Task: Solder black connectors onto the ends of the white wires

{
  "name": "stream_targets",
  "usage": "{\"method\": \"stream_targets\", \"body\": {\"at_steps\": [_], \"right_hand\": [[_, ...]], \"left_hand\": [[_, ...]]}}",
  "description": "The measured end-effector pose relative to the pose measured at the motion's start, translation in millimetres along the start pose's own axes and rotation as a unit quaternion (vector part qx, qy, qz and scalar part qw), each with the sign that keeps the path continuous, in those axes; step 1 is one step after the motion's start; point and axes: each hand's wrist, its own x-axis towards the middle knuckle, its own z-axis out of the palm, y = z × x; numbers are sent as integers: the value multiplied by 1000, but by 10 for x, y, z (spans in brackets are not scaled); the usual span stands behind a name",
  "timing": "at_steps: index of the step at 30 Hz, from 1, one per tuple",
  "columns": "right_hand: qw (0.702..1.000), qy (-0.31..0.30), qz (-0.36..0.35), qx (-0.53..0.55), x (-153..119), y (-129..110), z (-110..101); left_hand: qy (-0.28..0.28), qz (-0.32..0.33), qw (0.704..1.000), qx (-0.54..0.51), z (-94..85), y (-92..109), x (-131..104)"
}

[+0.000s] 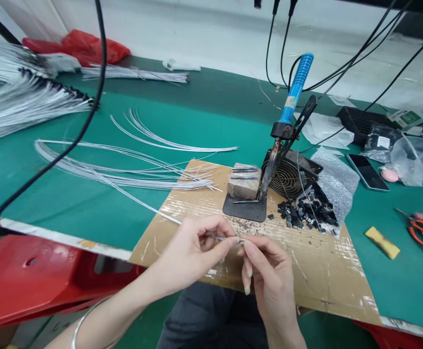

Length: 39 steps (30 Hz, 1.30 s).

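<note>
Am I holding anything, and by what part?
A white wire, near its end, in your left hand's fingers. Your right hand is at that end too; its grip is unclear.

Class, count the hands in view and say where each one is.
2: the left hand and right hand, fingertips close together above the cardboard. No others show.

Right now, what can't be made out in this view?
All in the head view:
- Wire: its end, hidden by the fingertips of the left hand and right hand.
- Red stool: cut off by the left edge.
- Label: print too small.
- Cables: upper ends, cut off by the top edge.
</note>
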Motion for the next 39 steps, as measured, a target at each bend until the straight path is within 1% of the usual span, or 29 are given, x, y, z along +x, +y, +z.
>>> {"method": "stream_targets", "body": {"at_steps": [7, 12, 18, 28, 32, 39], "right_hand": [[999, -22, 41, 4, 37, -78, -42], [999, -21, 37, 17, 42, -70, -34], [999, -2, 32, 39, 32, -61, 8], [998, 6, 42, 53, 37, -45, 27], [998, 10, 44, 54, 44, -44, 37], [998, 9, 38, 49, 52, -62, 40]], "left_hand": [[-18, -11, 1000, -13, -16, 53, 10], [11, 12, 1000, -1, 22, 56, 26], [44, 21, 999, -4, 65, -14, 8], [56, 35, 998, -20, 92, -54, -26], [67, 42, 997, -8, 106, -77, -36], [67, 59, 996, 11, 104, -77, -33]]}}
